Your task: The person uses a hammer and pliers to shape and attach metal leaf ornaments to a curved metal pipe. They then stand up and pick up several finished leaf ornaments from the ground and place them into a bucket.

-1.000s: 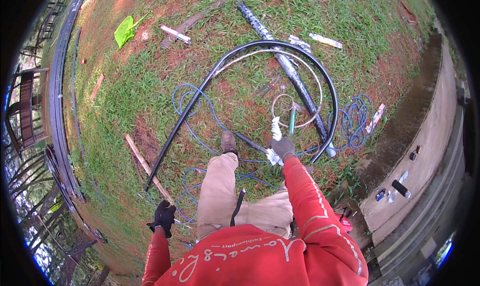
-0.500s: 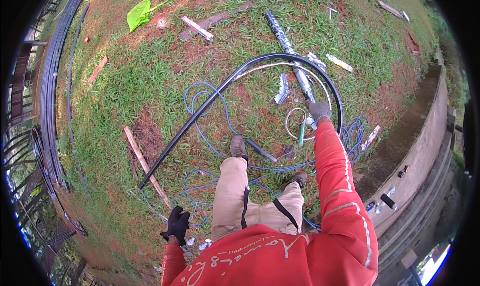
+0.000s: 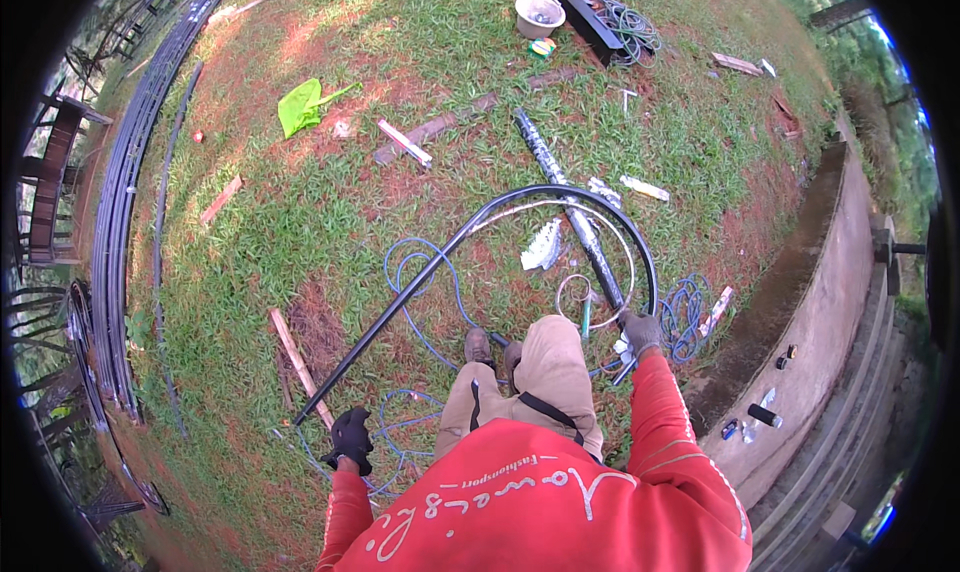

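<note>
My right hand (image 3: 640,330), in a grey glove, is closed around the near end of a straight black pipe (image 3: 592,247) with patchy silvery-white wrapping. Its far end lies on the grass. A long black tube (image 3: 408,297) bends in a wide arch across the pipe and passes close by this hand. Inside the arch runs a thin pale hose (image 3: 634,257); a small green stick (image 3: 586,319) lies beside its loop. My left hand (image 3: 350,440), black-gloved, hangs with fingers loosely apart and nothing visible in it, near the tube's lower left end and a wooden strip (image 3: 300,365).
Blue hose (image 3: 685,317) lies coiled at right and loops around my feet. A low concrete wall (image 3: 815,312) bounds the right, with small tools on it. Long dark pipes (image 3: 125,222) line the left. A white bucket (image 3: 540,16) and green cloth (image 3: 300,107) lie farther off.
The view has tipped so more far ground shows. My feet have come closer together, with my right knee raised forward. My right hand still grips the wrapped pipe; my left still hangs free.
</note>
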Action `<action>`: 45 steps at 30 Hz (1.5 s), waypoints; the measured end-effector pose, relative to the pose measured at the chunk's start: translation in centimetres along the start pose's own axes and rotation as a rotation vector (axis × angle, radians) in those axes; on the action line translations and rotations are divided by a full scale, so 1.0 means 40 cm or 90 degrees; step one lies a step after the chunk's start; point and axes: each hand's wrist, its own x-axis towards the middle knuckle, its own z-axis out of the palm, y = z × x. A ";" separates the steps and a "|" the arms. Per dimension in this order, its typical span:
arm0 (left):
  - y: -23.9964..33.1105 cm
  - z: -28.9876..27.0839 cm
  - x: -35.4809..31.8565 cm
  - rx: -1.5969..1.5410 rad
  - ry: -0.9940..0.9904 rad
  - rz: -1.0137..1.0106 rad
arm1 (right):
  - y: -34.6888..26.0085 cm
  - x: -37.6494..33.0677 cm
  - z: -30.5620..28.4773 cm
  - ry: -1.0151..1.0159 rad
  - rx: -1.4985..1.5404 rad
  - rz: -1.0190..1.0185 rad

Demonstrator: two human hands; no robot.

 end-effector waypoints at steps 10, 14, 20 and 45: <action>0.555 0.245 0.100 -0.283 -0.124 0.162 | -0.134 0.153 0.105 -0.133 0.673 0.181; 0.873 0.519 0.198 -0.356 -0.263 0.213 | -0.359 0.358 0.047 -0.187 0.867 0.136; 1.327 0.831 0.155 -0.167 -0.381 0.334 | -1.041 0.463 -0.046 -0.239 0.719 0.013; 2.547 0.920 0.847 -0.382 -0.523 0.216 | -1.783 1.097 -0.157 0.143 0.399 -0.028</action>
